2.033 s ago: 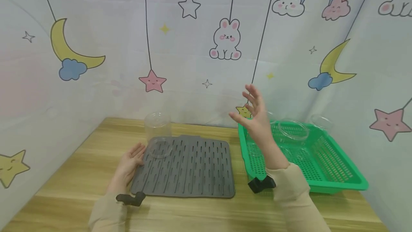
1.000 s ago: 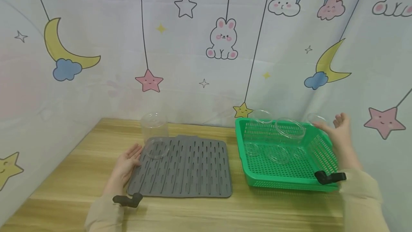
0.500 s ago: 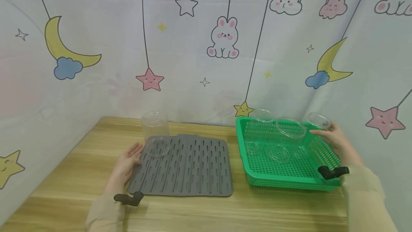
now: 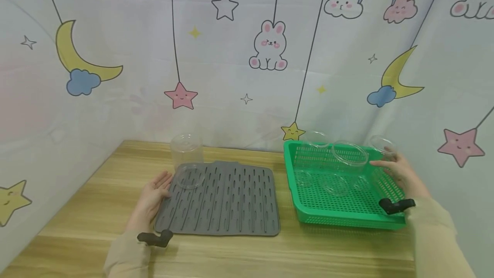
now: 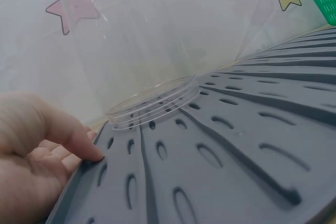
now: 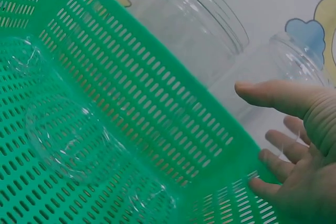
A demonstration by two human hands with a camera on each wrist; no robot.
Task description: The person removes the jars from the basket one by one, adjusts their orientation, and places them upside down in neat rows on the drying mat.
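In the head view my left hand [image 4: 153,194] lies by the left edge of a grey slotted drying mat [image 4: 220,200], fingers extended; its thumb [image 5: 86,142] touches the mat's edge in the left wrist view. A clear plastic jar [image 4: 187,155] stands upright on the mat's back left corner. My right hand [image 4: 401,173] is at the right side of a green basket [image 4: 347,220], thumb and fingers spread beside a clear jar [image 4: 382,145]. The right wrist view shows the thumb in front of this jar [image 6: 294,59], fingers loosely bent near the basket's rim; contact is unclear.
Two more clear jars, a wide one [image 4: 349,153] and a narrower one [image 4: 315,140], stand in the basket, rising above its back wall. A patterned cloth [image 4: 231,55] hangs behind the wooden table [image 4: 231,256]. Bare wood shows in front of the mat.
My right hand has come from above the basket's left side to its right side, then lowered beside the right-hand jar. The left hand stays by the mat.
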